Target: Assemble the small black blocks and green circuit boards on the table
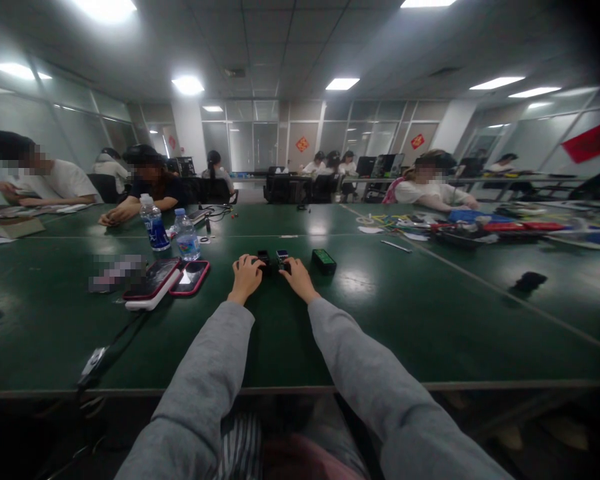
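Observation:
Both my arms in grey sleeves reach forward over a dark green table (380, 320). My left hand (246, 277) is curled closed around a small black part (264, 260). My right hand (298, 278) pinches another small black part (283, 261) with a light top, right beside the first. The two parts sit close together between my fingertips. A small black block with a green top (324, 260) lies just right of my right hand, untouched.
Two phones in red cases (173, 279) on a white power bank lie left of my hands, with two water bottles (170, 232) behind. A cable runs to the near edge. Other people sit at the far side; a black object (529, 281) and coloured clutter lie right.

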`<state>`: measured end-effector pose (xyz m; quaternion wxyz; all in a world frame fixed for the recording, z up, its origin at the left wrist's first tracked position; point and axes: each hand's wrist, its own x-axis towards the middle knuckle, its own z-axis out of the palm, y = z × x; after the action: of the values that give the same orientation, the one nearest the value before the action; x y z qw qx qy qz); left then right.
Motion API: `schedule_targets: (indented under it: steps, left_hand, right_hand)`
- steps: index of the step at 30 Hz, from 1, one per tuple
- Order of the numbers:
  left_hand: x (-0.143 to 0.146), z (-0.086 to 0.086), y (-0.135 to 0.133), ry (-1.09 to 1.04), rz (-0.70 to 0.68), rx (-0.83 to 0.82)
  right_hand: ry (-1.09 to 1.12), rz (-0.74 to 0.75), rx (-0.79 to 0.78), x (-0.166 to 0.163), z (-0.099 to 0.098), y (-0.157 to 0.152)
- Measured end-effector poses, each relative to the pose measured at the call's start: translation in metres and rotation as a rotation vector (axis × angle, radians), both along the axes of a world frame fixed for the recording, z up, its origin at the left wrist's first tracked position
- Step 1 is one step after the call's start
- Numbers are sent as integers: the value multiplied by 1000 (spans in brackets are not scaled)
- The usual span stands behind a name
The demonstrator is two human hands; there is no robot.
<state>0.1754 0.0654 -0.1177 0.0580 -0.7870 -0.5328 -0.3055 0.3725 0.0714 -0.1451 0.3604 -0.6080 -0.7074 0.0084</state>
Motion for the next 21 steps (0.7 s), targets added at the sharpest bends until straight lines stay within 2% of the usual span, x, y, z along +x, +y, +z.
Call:
schedule_targets:
  steps: [5, 13, 21]
  left_hand:
    - [1, 1, 1, -23, 3, -13]
    - [2, 6, -1, -129, 15, 70]
    - [1, 3, 0, -102, 6, 107]
  right_hand:
    - [17, 2, 25, 1, -4, 3]
    - [26, 5, 14, 0, -3, 3]
    - [1, 2, -12, -2, 0, -1]
